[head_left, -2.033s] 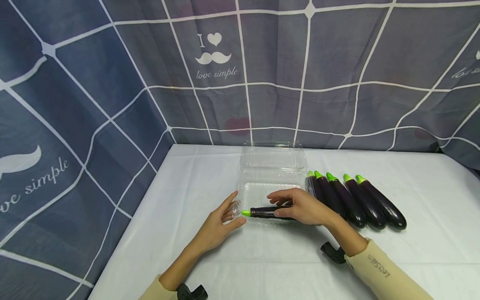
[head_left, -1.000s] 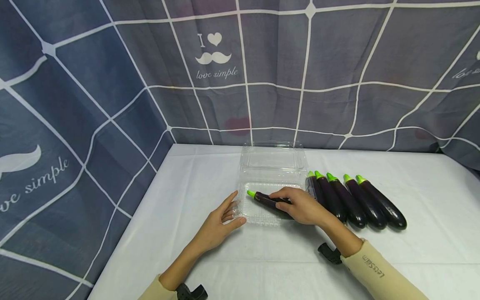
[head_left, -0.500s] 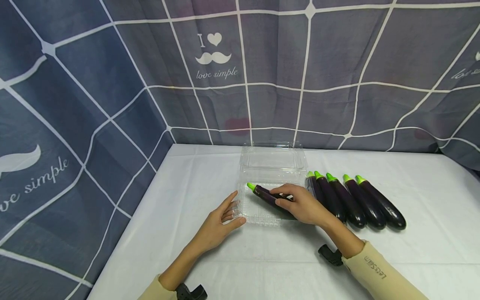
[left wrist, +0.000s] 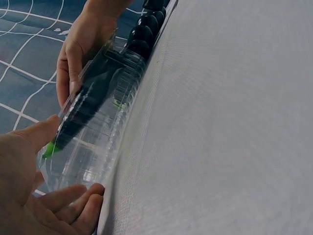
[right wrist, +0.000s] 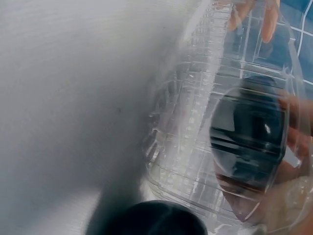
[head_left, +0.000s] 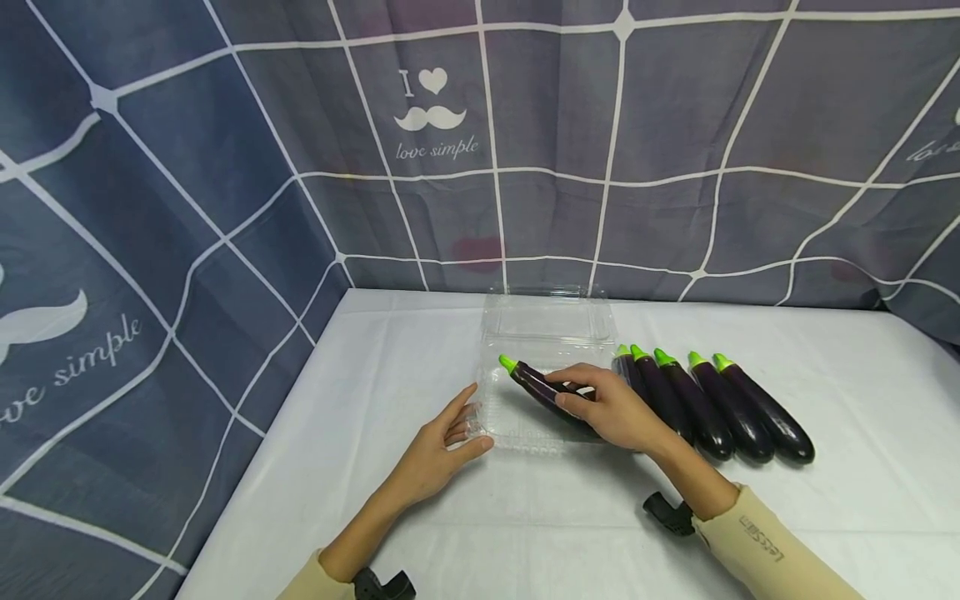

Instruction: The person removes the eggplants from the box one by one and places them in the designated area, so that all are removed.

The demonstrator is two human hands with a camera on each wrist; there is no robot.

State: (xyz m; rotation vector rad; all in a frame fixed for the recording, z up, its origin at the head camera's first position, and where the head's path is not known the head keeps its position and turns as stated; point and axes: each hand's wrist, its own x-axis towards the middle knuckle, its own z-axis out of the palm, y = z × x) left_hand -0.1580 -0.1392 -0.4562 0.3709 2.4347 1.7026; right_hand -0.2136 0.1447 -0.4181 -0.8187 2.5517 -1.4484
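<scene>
A glossy dark eggplant with a green stem end slants over the base of a clear plastic clamshell box. My right hand grips its middle, thumb on the near side and fingers on the far side. The stem end points back and left; the lower end is hidden behind the hand. My left hand holds the box's left end, its thumb at the front rim and fingertips against the end wall. Through the box in the right wrist view, the eggplant appears distorted.
Several more eggplants lie side by side to the right of the box, close to its right wall. The box's lid lies folded back behind the base. A grid-patterned curtain hangs at the back edge of the white-covered table.
The eggplant in my right hand has swung from lying crosswise near the box's front to a slant, its stem end moving back and away from my left hand. My left hand has stayed put.
</scene>
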